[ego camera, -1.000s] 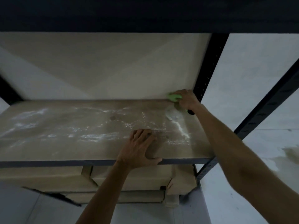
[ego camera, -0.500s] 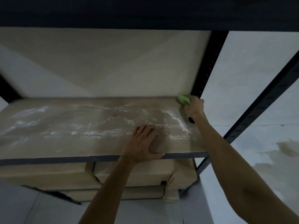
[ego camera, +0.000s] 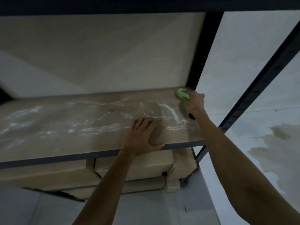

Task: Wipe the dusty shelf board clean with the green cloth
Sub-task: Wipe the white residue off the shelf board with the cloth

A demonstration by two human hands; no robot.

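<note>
Head view, right hand clutching green cloth, left hand on shelf board

Open leftward along the dusty brown wooden shelf board; blocked right by black perforated metal upright, behind by pale wall, above by dark upper shelf.

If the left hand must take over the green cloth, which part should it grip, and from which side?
Probably the bunched end of the cloth that sticks out left of the right hand, pinched from the left, over the board. The right hand covers the rest, and the post stands close on the right.
</note>
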